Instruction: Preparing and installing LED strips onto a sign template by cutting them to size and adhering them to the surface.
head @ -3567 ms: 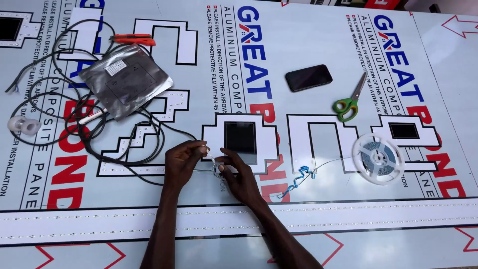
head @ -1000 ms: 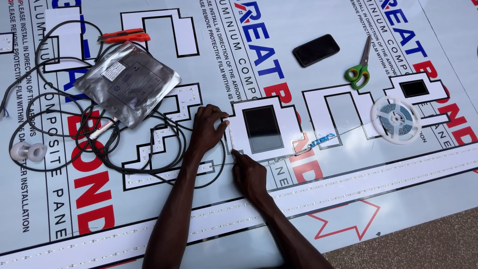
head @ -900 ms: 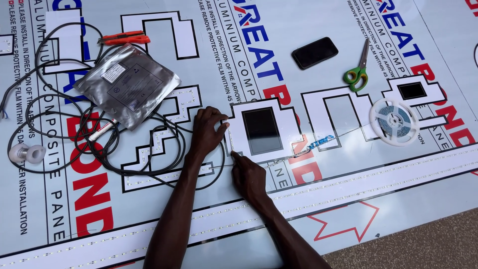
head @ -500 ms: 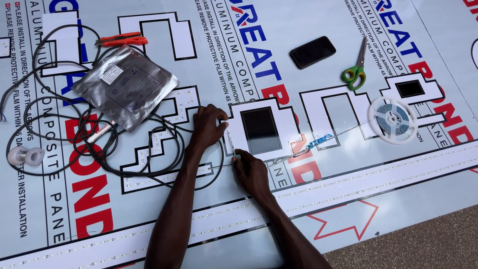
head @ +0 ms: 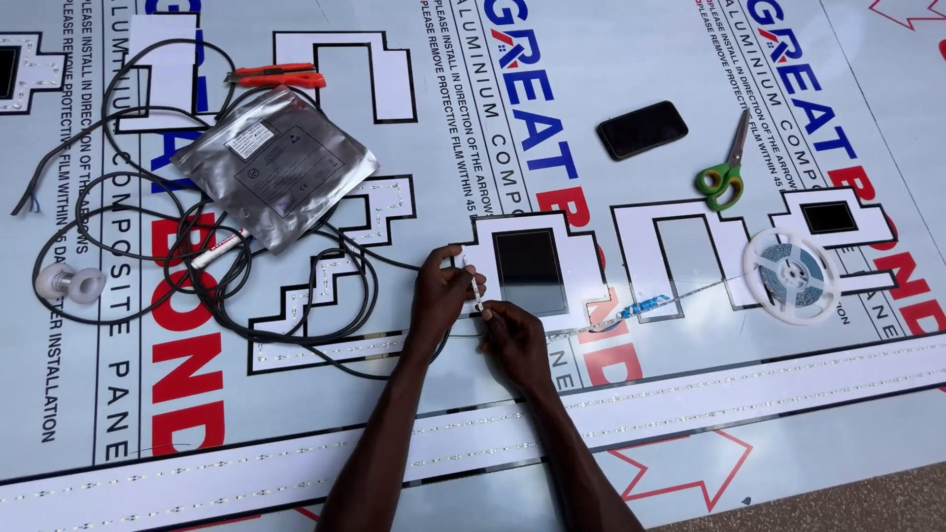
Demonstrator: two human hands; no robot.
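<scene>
Right now you are pinching a thin white LED strip [head: 474,288] between both hands at the left edge of the white cut-out letter [head: 530,272] with the dark window. Your left hand [head: 439,293] is closing its fingertips on the strip's upper part, and your right hand [head: 512,340] is nipping its lower end between thumb and forefinger, so both hands are gripping narrow, with nothing else in them. The strip is standing nearly upright along the letter's side, just off the printed panel [head: 631,59]. By the look of it, you are seating the strip against that edge; the next move is likely calling for steady pressing down its length while keeping it straight. Black cable [head: 296,335] is looping just left of your left wrist, near enough to snag. The reel [head: 791,275], scissors [head: 724,175] and phone [head: 642,129] are lying well apart on the right.
</scene>
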